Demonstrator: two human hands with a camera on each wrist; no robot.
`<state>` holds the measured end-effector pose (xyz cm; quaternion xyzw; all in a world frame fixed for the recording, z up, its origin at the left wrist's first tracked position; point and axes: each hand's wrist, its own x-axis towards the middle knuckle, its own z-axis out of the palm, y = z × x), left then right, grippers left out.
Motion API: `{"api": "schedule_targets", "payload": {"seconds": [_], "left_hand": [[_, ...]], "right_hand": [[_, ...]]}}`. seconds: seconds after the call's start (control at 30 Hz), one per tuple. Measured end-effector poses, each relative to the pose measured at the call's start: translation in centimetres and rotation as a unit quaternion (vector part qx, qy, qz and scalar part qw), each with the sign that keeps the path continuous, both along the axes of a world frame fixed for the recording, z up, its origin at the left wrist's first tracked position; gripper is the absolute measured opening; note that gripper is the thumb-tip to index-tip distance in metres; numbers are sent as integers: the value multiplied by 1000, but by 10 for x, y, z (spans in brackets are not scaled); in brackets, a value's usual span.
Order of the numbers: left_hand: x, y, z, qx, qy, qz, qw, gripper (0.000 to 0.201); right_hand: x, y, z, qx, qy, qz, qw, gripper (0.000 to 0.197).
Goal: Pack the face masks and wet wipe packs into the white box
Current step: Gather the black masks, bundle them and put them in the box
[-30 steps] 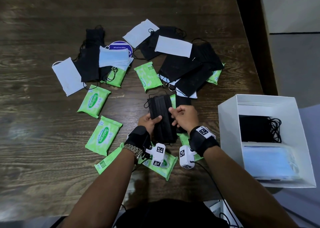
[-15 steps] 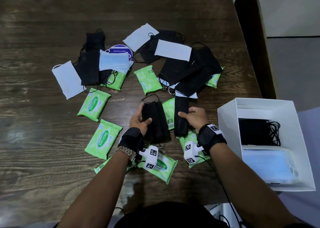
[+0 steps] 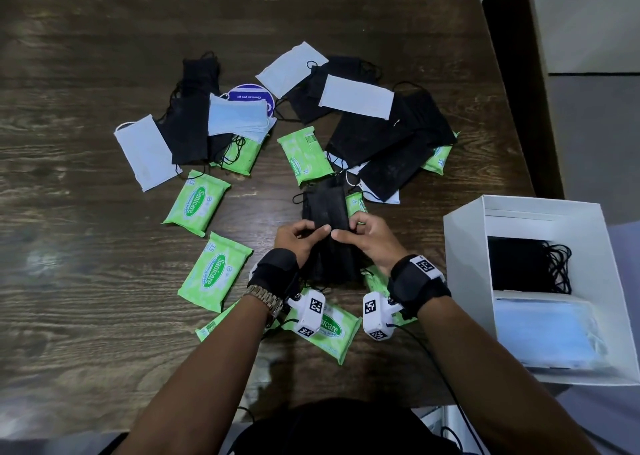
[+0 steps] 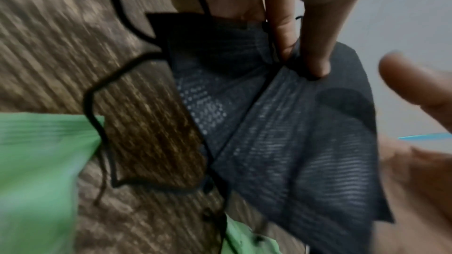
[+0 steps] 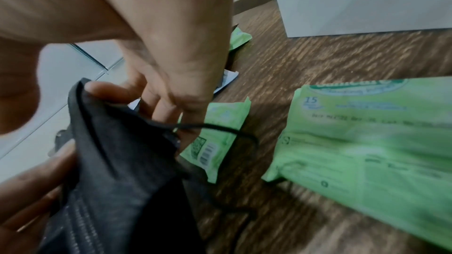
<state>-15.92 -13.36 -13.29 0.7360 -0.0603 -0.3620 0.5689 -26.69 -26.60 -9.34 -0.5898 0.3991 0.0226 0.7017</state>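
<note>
Both hands meet over the table's near middle, holding one bundle of black face masks (image 3: 323, 208) between them. My left hand (image 3: 301, 238) pinches its left side and my right hand (image 3: 360, 240) pinches its right side. In the left wrist view the black masks (image 4: 281, 132) fan out, with ear loops dangling. The right wrist view shows the black masks (image 5: 117, 161) pinched between thumb and fingers. The white box (image 3: 464, 219) stands at the right, open, with black masks (image 3: 523, 267) and blue masks (image 3: 543, 333) inside. Green wet wipe packs (image 3: 216, 271) lie around.
More black masks (image 3: 381, 136), white masks (image 3: 356, 96) and a blue mask (image 3: 239, 118) lie scattered further back on the wooden table (image 3: 86, 298). A round blue sticker (image 3: 247, 94) peeks out there. Wipe packs (image 3: 322, 326) lie under my wrists. The table's right edge runs beside the box.
Half a second ago each hand held its own black masks apart. Now the hands have come together and the masks form one bundle, held from both sides.
</note>
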Motion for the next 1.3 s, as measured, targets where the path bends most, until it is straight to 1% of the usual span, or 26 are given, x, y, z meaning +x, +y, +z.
{"api": "schedule_targets", "payload": {"seconds": [0.07, 0.13, 0.17, 0.23, 0.27, 0.33, 0.43, 0.53, 0.6, 0.63, 0.67, 0.7, 0.77, 0.8, 0.83, 0.87, 0.9, 0.93, 1.0, 1.07, 1.13, 1.2, 1.23, 1.27, 1.3], "left_hand": [[0, 2, 1, -4, 3, 11, 1000, 22], [0, 4, 5, -13, 11, 11, 1000, 24], [0, 5, 6, -14, 15, 10, 1000, 24], [0, 6, 6, -18, 26, 12, 999, 20], [0, 5, 6, -25, 36, 18, 999, 15], [0, 5, 3, -37, 45, 35, 998, 6], [-1, 4, 5, -48, 50, 32, 997, 6], [-1, 2, 7, -59, 58, 27, 996, 18], [-1, -1, 10, -63, 67, 29, 995, 24], [-1, -3, 11, -66, 71, 32, 995, 29], [-1, -4, 13, -72, 75, 37, 994, 35], [0, -5, 13, -81, 84, 44, 992, 45], [3, -7, 14, -90, 107, 64, 988, 66], [4, -7, 13, -89, 121, 77, 986, 75], [5, -8, 12, -91, 138, 96, 982, 78], [6, -8, 12, -97, 156, 116, 976, 76], [6, -8, 12, -107, 174, 136, 969, 72], [7, -8, 11, -118, 190, 152, 963, 65], [5, -8, 11, -137, 213, 166, 953, 45], [3, -8, 12, -144, 228, 170, 948, 33], [2, -8, 12, -147, 238, 173, 944, 31], [1, -7, 12, -125, 229, 175, 949, 31], [1, -7, 12, -111, 223, 175, 953, 32], [1, -6, 13, -101, 217, 170, 956, 33], [1, -6, 15, -95, 208, 159, 960, 32]], "right_hand": [[0, 2, 0, 14, -15, -22, 1000, 41], [1, 2, 0, 31, -30, -65, 997, 36], [1, 2, -1, 32, -31, -80, 996, 39], [2, 1, -2, 29, -26, -79, 996, 52], [2, 1, -3, 28, -24, -72, 997, 53], [2, 2, -5, 26, -24, -67, 997, 48], [2, 2, -6, 12, -15, -82, 996, 51], [3, -1, -6, 10, -9, -81, 997, 50], [3, -3, -8, -14, -16, -48, 999, 45], [3, -4, -8, -51, -16, -20, 998, 36], [3, -4, -8, -95, -13, 7, 995, 22], [3, -3, -8, -129, -11, 22, 991, 14], [2, -3, -13, -157, -5, 14, 987, 23], [2, -3, -14, -158, -4, 3, 987, 23], [1, -2, -17, -152, -3, -13, 988, 18], [1, -1, -19, -138, -1, -31, 990, 14], [0, 1, -20, -125, 8, -50, 991, 16], [1, 2, -20, -109, 17, -63, 992, 20], [2, 2, -21, -82, 29, -73, 993, 22], [3, 2, -20, -76, 36, -84, 993, 17], [5, 3, -18, -68, 34, -86, 993, 6], [5, 3, -17, -69, 30, -83, 994, 7], [5, 3, -16, -79, 26, -79, 993, 12], [5, 2, -15, -92, 20, -65, 993, 26], [5, 2, -14, -104, 13, -38, 994, 44]]}}
